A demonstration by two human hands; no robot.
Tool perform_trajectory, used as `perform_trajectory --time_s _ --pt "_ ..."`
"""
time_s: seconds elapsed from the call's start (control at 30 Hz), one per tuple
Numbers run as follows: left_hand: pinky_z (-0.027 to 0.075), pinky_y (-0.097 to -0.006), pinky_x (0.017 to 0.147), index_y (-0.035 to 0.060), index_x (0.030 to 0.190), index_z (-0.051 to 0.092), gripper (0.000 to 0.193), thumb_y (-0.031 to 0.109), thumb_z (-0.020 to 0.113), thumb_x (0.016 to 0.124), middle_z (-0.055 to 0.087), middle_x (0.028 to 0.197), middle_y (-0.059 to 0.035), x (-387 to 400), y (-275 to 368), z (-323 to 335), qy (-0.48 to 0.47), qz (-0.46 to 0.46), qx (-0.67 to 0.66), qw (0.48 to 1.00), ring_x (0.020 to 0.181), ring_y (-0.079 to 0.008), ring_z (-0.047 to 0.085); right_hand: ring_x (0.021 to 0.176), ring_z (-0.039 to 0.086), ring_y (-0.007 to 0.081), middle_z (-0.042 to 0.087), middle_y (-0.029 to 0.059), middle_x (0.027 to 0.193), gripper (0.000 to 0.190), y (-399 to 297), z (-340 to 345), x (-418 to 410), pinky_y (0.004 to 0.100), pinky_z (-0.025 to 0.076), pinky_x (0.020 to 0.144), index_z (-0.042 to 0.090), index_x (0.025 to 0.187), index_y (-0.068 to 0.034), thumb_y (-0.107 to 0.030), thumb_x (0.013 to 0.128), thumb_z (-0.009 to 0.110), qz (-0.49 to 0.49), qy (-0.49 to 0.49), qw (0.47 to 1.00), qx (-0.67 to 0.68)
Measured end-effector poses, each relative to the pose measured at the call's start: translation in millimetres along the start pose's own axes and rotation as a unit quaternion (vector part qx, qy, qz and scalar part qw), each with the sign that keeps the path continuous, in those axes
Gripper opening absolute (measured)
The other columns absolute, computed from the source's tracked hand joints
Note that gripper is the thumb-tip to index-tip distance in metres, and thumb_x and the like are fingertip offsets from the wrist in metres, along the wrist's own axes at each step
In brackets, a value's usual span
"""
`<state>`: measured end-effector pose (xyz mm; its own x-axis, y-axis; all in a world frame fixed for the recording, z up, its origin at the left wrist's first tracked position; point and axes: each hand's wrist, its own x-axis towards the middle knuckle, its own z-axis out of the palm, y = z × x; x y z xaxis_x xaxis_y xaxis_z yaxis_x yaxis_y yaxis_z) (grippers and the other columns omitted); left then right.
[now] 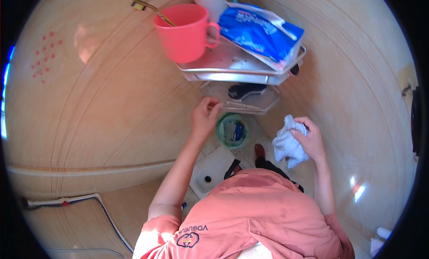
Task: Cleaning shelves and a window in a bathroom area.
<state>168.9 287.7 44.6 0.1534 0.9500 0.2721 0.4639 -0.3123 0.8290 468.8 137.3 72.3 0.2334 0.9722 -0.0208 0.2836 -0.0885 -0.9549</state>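
Observation:
My left hand (206,113) is at the front left edge of the lower metal corner shelf (246,109), fingers bent; whether it pinches something thin is unclear. A dark-bristled brush (246,91) and a thin pale strip (242,105) lie on that shelf. My right hand (310,136) grips a crumpled light-blue cloth (290,146), right of and below the shelf. On the upper metal shelf (234,71) stand a pink plastic mug (182,34) with a toothbrush (150,7) in it and a blue tissue pack (259,31).
Below the shelves stands a green bin (233,146) with rubbish inside. A white squat toilet (211,168) is set in the floor to the left of my feet. Tiled walls close in on both sides; a white pipe (80,198) runs along the left wall.

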Motion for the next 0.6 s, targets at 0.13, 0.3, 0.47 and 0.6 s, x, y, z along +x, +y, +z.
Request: perform_trajectory --time_s 0.13,0.3,0.47,0.6 --pt "0.049 -0.0319 0.067 0.0058 0.101 0.065 0.028 0.017 0.072 0.076 0.065 0.079 -0.0066 42 -70 72 0.000 0.070 0.109 0.992 0.070 -0.0161 0.061 0.084 0.058 0.0107 0.064 0.0053 0.089 0.027 24 0 -2 0.0266 0.047 0.077 0.061 0.103 0.000 -0.007 0.078 0.068 0.022 0.011 0.999 0.021" --pt "0.049 -0.0307 0.065 0.0067 0.099 0.064 0.021 0.017 0.068 0.081 0.069 0.093 -0.0096 99 -75 128 -0.090 -0.204 -0.151 0.963 0.075 -0.0178 0.064 0.083 0.057 0.0100 0.063 0.0048 0.090 0.028 69 3 -7 0.0255 0.046 0.077 0.059 0.105 0.001 -0.006 0.079 0.068 0.070 0.055 0.994 0.059" --pt "0.051 -0.0330 0.068 0.0083 0.096 0.057 0.010 0.016 0.055 0.090 0.066 0.102 -0.0145 123 -96 189 -0.181 -0.356 -0.459 0.794 0.082 -0.0216 0.064 0.085 0.057 0.0100 0.063 0.0052 0.093 0.028 114 5 -22 0.0250 0.046 0.077 0.059 0.105 0.002 -0.006 0.080 0.068 0.103 0.104 0.987 0.064" --pt "0.053 -0.0379 0.072 0.0022 0.098 0.055 0.016 0.016 0.048 0.093 0.064 0.097 -0.0160 156 -158 221 -0.175 -0.389 -0.707 0.563 0.085 -0.0258 0.063 0.087 0.056 0.0102 0.062 0.0055 0.095 0.028 125 10 -29 0.0250 0.047 0.078 0.058 0.107 0.002 -0.005 0.081 0.067 0.145 0.124 0.978 0.089"
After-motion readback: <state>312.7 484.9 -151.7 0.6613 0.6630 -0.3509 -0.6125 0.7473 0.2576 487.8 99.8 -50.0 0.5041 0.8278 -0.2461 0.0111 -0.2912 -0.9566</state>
